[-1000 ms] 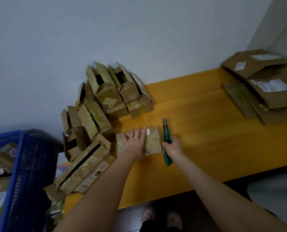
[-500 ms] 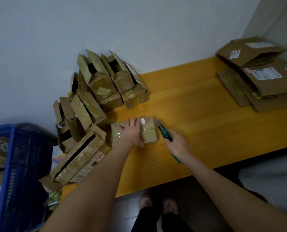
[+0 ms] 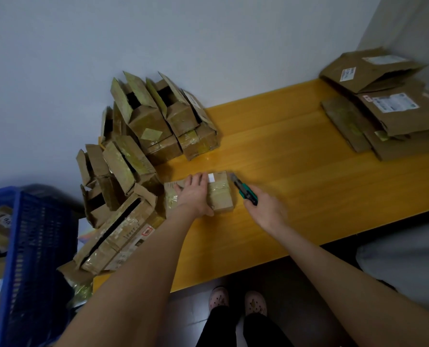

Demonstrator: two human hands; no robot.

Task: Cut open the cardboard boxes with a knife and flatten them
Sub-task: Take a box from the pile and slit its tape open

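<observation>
Cardboard, brown and glossy with clear tape: one small rectangular box [image 3: 222, 200] lay on the smooth yellow wooden table [image 3: 308, 176]. Left hand [image 3: 196, 195] pressed flat on its top, fingers straight. Right hand [image 3: 267, 210] clenched round one green-handled knife [image 3: 244, 191], blade tip just beside the box's 3 o'clock edge. Opened boxes [image 3: 143, 136] were heaped at 10 o'clock, count unclear; flattened cartons [image 3: 388, 116] were stacked at 2 o'clock; one blue mesh crate [image 3: 33, 246] stood at 8 o'clock.

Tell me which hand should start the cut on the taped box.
Right. The right hand grips the green utility knife, its blade tip by the far right corner of the taped box. The left hand lies flat on that box and holds no tool.
</observation>
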